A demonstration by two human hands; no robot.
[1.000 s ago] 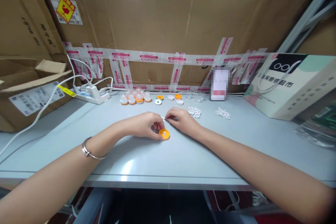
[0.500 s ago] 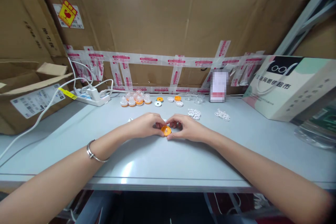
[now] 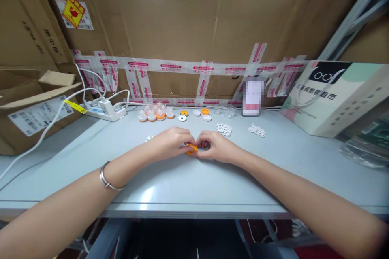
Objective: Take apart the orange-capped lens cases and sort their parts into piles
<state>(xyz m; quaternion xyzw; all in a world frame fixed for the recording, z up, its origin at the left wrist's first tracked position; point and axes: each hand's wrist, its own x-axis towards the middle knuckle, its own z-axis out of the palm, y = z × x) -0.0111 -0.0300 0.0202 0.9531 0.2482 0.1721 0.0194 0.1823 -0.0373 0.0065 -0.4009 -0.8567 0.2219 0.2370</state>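
Between both hands, just over the grey table (image 3: 170,182), is a small round orange plastic piece (image 3: 192,149). My left hand (image 3: 174,143) pinches it from the left, its thumb and fingers covering much of the top. From the right, my right hand (image 3: 214,145) grips its edge with the thumb below and curled fingers above. Small white parts (image 3: 148,138) lie partly behind my left hand. Beyond the hands sit clear-domed pieces with orange or white bases (image 3: 156,112), loose orange and white discs (image 3: 205,112) and clear covers (image 3: 225,111). White lacy pieces (image 3: 224,129) lie beyond my right hand.
A phone (image 3: 253,96) leans against the taped cardboard (image 3: 182,20) at the back. On the left are a power strip (image 3: 106,112) with white cables and an open carton (image 3: 39,109). A printed box (image 3: 322,97) and a clear plastic container (image 3: 367,145) stand right.
The orange piece has tipped, so its face with the pale centre no longer shows. My left fingers have moved over it. The view has shifted slightly.
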